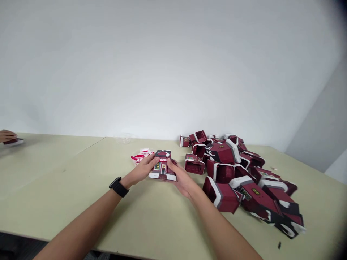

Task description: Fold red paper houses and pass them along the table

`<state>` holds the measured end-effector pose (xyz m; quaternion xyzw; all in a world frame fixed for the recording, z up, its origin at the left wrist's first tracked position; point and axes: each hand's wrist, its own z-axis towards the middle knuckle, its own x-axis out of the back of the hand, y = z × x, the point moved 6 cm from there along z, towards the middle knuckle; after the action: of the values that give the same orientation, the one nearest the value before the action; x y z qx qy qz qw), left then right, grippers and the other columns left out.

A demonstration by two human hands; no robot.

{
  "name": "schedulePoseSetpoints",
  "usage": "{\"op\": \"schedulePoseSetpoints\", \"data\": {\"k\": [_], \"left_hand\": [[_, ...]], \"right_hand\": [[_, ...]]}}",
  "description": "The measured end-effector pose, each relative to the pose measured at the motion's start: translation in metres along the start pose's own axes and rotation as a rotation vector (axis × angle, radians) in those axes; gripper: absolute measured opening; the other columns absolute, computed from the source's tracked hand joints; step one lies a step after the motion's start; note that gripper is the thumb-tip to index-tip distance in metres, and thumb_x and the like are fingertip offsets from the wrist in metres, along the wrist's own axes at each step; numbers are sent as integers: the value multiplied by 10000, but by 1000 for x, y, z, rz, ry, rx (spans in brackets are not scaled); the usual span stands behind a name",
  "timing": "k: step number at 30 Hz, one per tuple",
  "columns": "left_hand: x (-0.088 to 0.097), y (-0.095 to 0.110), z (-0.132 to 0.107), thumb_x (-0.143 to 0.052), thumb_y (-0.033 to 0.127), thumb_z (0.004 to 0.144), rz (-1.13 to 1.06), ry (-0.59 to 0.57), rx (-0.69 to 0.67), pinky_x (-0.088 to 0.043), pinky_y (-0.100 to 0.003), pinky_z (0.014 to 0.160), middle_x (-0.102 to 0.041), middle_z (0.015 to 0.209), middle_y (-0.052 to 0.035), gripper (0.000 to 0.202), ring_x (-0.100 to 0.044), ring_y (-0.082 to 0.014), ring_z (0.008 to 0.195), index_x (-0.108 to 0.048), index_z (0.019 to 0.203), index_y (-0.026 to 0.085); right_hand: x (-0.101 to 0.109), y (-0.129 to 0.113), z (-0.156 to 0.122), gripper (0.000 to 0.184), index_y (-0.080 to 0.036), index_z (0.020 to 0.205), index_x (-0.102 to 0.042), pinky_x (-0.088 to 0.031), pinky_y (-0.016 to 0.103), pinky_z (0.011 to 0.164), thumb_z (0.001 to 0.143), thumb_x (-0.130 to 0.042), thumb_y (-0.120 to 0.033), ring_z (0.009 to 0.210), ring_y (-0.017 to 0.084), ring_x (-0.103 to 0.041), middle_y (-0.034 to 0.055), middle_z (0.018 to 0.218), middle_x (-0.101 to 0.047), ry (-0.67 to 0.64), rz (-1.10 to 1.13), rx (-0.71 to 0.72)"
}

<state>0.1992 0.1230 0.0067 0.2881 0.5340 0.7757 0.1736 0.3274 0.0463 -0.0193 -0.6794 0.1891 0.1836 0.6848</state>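
Between both hands is a small toy house [164,169], dark red with a snowy white base, a yellow window, a door and a red-and-white awning. My left hand [142,169] grips its left side, thumb on the front; a black watch is on that wrist. From the right, my right hand [182,177] holds the other side, its thumb near the roof edge. The house faces me, and its back is hidden. Just behind my left fingers lie red-and-white flat pieces [141,156], partly covered by the hand.
A heap of similar dark red houses [221,171] spreads over the right of the pale table [67,187], several with open hollow bottoms showing. Clear plastic [125,138] lies near the wall. A small black piece [279,245] is at front right. Another person's hand [7,136] holds something dark red at far left.
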Motion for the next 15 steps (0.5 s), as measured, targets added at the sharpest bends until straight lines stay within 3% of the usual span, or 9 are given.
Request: {"op": "schedulePoseSetpoints", "data": {"k": [2,4,7,11,15], "left_hand": [[-3,-3,1,-612,504,932,29,-12,-61,-553,-390,928,-686,1236,-113,429,-658,-261,1129,-618,1248,215],[-4,-5,2,-623,494,926,53,-12,-83,-547,-387,942,-671,1261,-120,444,-650,-254,1147,-582,1266,211],[-3,-2,2,-642,499,909,41,12,-61,-569,-375,873,-693,1186,-123,443,-677,-247,1068,-568,1226,198],[-1,21,-7,-740,489,826,3,24,-114,-583,-358,820,-724,1063,-100,441,-700,-243,968,-584,1113,191],[11,28,-42,-754,489,814,62,86,-90,-601,-369,821,-724,1112,-107,496,-709,-268,994,-554,1176,215]], "right_hand": [[7,-4,2,533,-214,1076,-644,-539,397,892,695,-843,-529,983,252,-707,62,1062,-752,127,-113,64],[9,-7,4,533,-214,1057,-651,-540,375,859,662,-872,-496,963,250,-707,61,1037,-752,157,-197,93],[9,-12,5,511,-204,1063,-657,-540,356,810,700,-840,-514,923,235,-702,68,1020,-744,123,-275,130],[2,-21,-1,490,-204,1059,-647,-529,337,758,727,-818,-522,854,212,-683,59,975,-730,59,-368,205],[-18,-19,-9,496,-223,1111,-633,-533,353,824,743,-806,-507,939,216,-675,57,1055,-718,-92,-489,242]]}}
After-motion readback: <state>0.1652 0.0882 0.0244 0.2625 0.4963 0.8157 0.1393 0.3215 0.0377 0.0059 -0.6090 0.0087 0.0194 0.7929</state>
